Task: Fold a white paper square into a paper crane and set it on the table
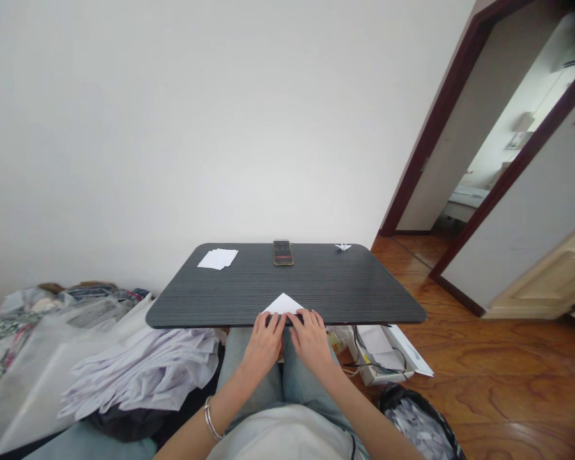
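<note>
A white sheet of paper (283, 303) lies at the near edge of the dark table, one corner pointing away from me. My left hand (264, 337) has its fingertips on the left part of the paper's near edge. On the right part of that edge, my right hand (311, 337) holds the paper with bent fingers. The two hands are close together, with thumbs and forefingers nearly meeting in the middle. The fingers and palms hide the paper's near side, so its folds there cannot be made out.
The dark table (326, 281) bears a stack of white paper (218, 259), a phone (283, 253) on a stand and a small folded white paper figure (343, 246). Clothes (144, 370) are piled at left. A white box (381, 358) and a black bag (419, 415) stand at right.
</note>
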`<state>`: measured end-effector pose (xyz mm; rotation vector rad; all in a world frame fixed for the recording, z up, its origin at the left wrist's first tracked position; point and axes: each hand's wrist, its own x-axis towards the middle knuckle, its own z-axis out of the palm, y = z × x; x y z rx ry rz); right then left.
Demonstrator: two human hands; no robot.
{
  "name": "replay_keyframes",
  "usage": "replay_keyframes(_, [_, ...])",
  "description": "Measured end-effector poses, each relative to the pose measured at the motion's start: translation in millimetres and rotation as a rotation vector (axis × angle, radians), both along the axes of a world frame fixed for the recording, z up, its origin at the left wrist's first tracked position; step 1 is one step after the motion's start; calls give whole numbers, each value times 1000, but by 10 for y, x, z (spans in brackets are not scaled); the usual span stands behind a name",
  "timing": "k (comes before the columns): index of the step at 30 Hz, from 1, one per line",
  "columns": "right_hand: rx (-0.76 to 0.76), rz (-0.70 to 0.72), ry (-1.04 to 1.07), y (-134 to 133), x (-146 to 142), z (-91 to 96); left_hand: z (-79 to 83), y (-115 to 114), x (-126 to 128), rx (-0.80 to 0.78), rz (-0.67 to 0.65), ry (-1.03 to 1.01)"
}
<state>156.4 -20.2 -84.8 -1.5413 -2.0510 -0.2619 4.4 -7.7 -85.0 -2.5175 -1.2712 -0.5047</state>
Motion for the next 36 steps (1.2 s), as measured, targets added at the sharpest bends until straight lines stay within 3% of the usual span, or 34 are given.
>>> replay_keyframes(21, [-10,-18,-31,-17,-2,73,10,12,0,36,44,37])
replay_keyframes(36, [10,-79,26,-61,64,-62,0,-6,-5,16,50,-6])
